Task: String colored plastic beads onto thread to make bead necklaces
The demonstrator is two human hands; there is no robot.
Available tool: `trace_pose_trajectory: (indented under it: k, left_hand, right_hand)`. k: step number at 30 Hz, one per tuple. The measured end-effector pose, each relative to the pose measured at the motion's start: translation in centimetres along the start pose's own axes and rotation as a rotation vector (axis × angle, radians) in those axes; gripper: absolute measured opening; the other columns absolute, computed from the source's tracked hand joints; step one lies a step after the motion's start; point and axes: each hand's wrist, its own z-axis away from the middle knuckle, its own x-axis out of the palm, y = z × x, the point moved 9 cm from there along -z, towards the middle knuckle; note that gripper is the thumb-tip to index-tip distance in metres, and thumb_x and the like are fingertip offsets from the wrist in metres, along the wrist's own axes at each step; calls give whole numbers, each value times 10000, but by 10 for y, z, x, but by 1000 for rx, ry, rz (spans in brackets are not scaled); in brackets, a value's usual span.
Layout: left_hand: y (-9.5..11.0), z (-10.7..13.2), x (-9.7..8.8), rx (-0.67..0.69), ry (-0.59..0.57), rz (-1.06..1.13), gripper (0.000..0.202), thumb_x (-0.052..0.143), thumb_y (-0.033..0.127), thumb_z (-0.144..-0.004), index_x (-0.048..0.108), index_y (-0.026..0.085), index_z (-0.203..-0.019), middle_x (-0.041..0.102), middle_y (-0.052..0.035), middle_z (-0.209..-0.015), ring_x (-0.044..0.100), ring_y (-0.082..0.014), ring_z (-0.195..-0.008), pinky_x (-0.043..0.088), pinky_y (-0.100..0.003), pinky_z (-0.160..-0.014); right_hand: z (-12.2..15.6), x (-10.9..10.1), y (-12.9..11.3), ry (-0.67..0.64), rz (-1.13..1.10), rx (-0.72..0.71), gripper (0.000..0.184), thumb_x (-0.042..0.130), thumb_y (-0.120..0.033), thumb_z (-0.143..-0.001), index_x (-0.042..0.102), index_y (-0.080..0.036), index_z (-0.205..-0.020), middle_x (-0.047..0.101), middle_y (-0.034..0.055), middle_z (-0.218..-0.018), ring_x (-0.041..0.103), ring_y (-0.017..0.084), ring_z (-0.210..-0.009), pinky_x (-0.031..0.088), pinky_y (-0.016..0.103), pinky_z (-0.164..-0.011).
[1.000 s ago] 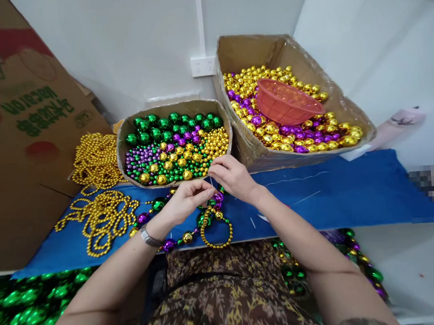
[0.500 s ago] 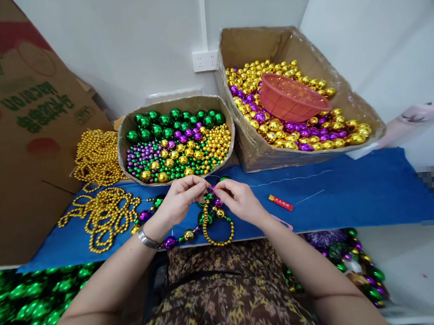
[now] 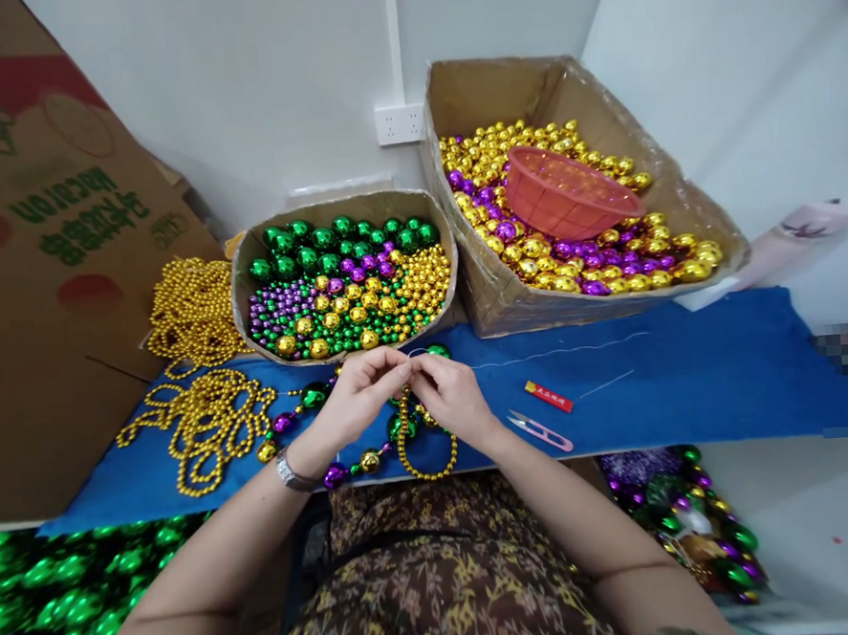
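My left hand (image 3: 367,390) and my right hand (image 3: 452,392) meet over the blue cloth, thumbs and fingertips pinched close together. Between them runs a thin pale string (image 3: 556,355), whose loose tail trails off to the right. Below the fingers hangs a loop of small gold beads (image 3: 431,474). Around and partly under my hands lies a bead necklace with larger green, purple and gold balls (image 3: 370,461). The fingers hide the point where string and beads join.
Behind stand a low box of mixed beads (image 3: 240,314) and a bigger carton (image 3: 531,309) holding a red basket (image 3: 567,199). Gold bead strands (image 3: 211,417) lie left. Thread snips (image 3: 542,432), a red packet (image 3: 549,396) and a needle-like piece (image 3: 606,384) lie right.
My right hand has moved slightly left, closing up to the left fingertips and covering purple beads seen before. The thread snips have come fully into sight beside my right wrist.
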Motion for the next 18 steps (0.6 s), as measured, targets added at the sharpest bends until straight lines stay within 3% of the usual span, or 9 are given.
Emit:
trace_pose_trajectory:
  k: [7, 11, 13, 15, 18]
  left_hand:
    - [-3, -1, -10, 14, 39, -84, 205, 596, 357, -869, 620, 159, -822, 618, -13, -743, 536, -105, -647, 434, -227, -610]
    - [-1, 2, -17, 49, 102, -206, 219, 587, 354, -877, 601, 159, -779, 562, -2, -699, 486, -104, -643, 398, -224, -595]
    - [-7, 3, -17, 8, 118, -47, 228, 585, 368, -876, 587, 162, -780, 557, -3, -699, 457, -96, -603, 374, -220, -548]
    - [-16, 2, -11, -59, 83, 235, 230, 578, 391, -876, 549, 175, -801, 580, -10, -730, 459, -94, -578, 362, -216, -506]
    - [-30, 1, -8, -99, 81, 478, 260, 635, 397, -835, 493, 187, -779, 540, 20, -652, 432, -79, -525, 329, -196, -465]
  right_hand:
    - [10, -19, 15, -36, -200, 121, 206, 591, -374, -889, 620, -204, -777, 588, -5, -712, 532, 120, -646, 406, 238, -603]
    - [15, -14, 27, -1, -750, 301, 274, 569, -486, -873, 523, -223, -811, 627, 21, -898, 553, 120, -681, 413, 228, -550]
    - [16, -10, 32, 36, -1010, 378, 324, 575, -535, -847, 447, -240, -810, 629, 27, -979, 563, 127, -706, 403, 223, -522]
    - [17, -7, 39, 53, -1161, 444, 359, 586, -548, -828, 388, -250, -796, 596, -4, -835, 504, 114, -607, 350, 210, -470]
    - [21, -9, 54, 106, -1205, 480, 381, 634, -515, -798, 363, -249, -768, 346, -78, -590, 317, 87, -472, 250, 193, -432]
